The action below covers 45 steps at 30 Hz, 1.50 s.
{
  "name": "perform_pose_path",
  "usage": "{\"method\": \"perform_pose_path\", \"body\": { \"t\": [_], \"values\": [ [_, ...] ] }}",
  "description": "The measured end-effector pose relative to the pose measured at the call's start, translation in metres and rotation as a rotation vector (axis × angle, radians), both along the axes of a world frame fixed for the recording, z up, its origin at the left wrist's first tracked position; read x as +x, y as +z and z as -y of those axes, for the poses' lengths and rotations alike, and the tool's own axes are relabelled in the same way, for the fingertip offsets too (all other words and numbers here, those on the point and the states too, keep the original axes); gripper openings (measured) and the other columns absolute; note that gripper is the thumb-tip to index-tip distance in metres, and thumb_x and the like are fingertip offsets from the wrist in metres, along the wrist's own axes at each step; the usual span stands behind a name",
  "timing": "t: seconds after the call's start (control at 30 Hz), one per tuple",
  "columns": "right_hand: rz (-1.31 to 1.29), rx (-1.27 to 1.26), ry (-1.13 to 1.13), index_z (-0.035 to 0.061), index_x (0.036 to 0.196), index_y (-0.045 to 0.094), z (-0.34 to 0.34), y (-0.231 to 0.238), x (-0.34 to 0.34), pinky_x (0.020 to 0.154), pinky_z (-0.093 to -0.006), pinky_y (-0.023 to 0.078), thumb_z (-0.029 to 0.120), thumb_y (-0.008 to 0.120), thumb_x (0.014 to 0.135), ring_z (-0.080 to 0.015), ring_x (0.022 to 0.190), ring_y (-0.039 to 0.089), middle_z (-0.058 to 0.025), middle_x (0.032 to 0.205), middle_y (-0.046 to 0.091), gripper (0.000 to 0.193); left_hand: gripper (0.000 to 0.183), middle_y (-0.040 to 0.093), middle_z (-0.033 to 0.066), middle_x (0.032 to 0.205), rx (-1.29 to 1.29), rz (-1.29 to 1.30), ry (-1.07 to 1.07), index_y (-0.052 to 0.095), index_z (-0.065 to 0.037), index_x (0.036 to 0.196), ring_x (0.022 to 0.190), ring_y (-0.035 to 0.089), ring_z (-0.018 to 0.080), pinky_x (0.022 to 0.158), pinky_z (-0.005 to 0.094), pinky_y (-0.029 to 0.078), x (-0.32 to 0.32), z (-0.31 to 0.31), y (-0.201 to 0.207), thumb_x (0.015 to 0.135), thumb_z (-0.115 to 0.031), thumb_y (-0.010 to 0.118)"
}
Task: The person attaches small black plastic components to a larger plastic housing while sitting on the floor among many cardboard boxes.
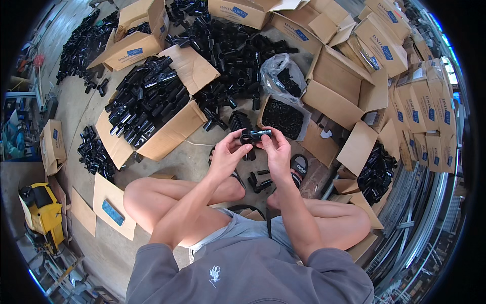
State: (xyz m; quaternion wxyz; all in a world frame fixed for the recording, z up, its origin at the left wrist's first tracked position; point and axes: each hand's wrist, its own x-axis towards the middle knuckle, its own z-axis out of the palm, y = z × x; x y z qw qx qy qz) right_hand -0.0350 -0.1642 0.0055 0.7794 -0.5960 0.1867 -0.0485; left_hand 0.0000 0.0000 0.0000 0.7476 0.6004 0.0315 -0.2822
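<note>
Lying between left grip (229, 152) and right grip (276, 153): black fitting (259, 135) (crosswise).

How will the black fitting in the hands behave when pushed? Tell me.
The black fitting, held by the left hand and right hand, is probably stiff: its tube looks straight. Its glossy surface suggests it may be slippery. Its rounded side could roll, though the ring-shaped end might check that.

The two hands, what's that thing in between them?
In the head view, a black tube-shaped part is between the left hand and the right hand, held by both.
</note>
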Motion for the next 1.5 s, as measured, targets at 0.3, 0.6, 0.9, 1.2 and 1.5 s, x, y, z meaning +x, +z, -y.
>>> {"method": "perform_pose_path", "body": {
  "t": [0.3, 0.6, 0.9, 1.2, 1.5],
  "values": [
    [-0.006, -0.004, -0.054, -0.0015, 0.129, 0.061, -0.003, -0.002, 0.003, 0.09, -0.0298, 0.057, 0.02, 0.066, 0.103, -0.0132, 0.098, 0.067, -0.0068, 0.113, 0.068, 0.034, 0.042, 0.071, -0.001, 0.103, -0.113, -0.268, -0.128, 0.065, -0.002, 0.13, 0.097, 0.062, 0.0049, 0.084, 0.0212, 0.051, 0.015, -0.008, 0.013, 0.09, -0.004, 0.079],
    [-0.089, 0.101, -0.047, 0.0028, 0.138, 0.052, 0.031, -0.026, 0.055, 0.085, -0.0313, 0.058, 0.037, 0.056, 0.107, -0.0187, 0.099, 0.069, -0.0095, 0.114, 0.07, 0.046, 0.036, 0.073, 0.0038, 0.109, 0.008, -0.192, 0.019, 0.065, 0.003, 0.127, 0.098, 0.065, 0.0075, 0.086, 0.0233, 0.052, 0.026, -0.008, 0.006, 0.092, 0.002, 0.072],
    [-0.473, -1.345, 0.162, 0.0041, 0.112, 0.07, 0.21, -0.143, 0.223, 0.091, -0.0507, 0.055, 0.012, 0.058, 0.094, -0.0419, 0.108, 0.068, -0.0249, 0.11, 0.072, 0.023, 0.052, 0.067, 0.0153, 0.117, 0.466, 0.454, -0.256, 0.072, -0.002, 0.112, 0.097, 0.065, 0.0318, 0.085, 0.0411, 0.052, 0.03, -0.01, 0.022, 0.06, -0.009, 0.077],
    [-0.791, -1.374, 0.154, -0.0014, 0.122, 0.062, 0.2, -0.186, 0.256, 0.095, -0.0541, 0.054, 0.016, 0.03, 0.107, -0.0431, 0.112, 0.068, -0.0274, 0.115, 0.07, 0.04, 0.047, 0.069, 0.0225, 0.094, 0.662, 0.277, -0.294, 0.068, -0.009, 0.129, 0.09, 0.064, 0.0367, 0.078, 0.0442, 0.05, 0.04, -0.009, 0.018, 0.086, -0.026, 0.077],
    [-0.697, -1.447, 0.19, -0.0036, 0.108, 0.072, 0.207, -0.169, 0.249, 0.098, -0.0478, 0.055, 0.003, 0.066, 0.086, -0.0431, 0.114, 0.067, -0.0291, 0.116, 0.07, 0.023, 0.047, 0.063, 0.01, 0.07, 0.494, 0.348, -0.212, 0.068, -0.008, 0.128, 0.062, 0.052, 0.0166, 0.06, 0.0363, 0.043, 0.027, -0.011, 0.007, 0.088, -0.03, 0.079]
  ]
}}
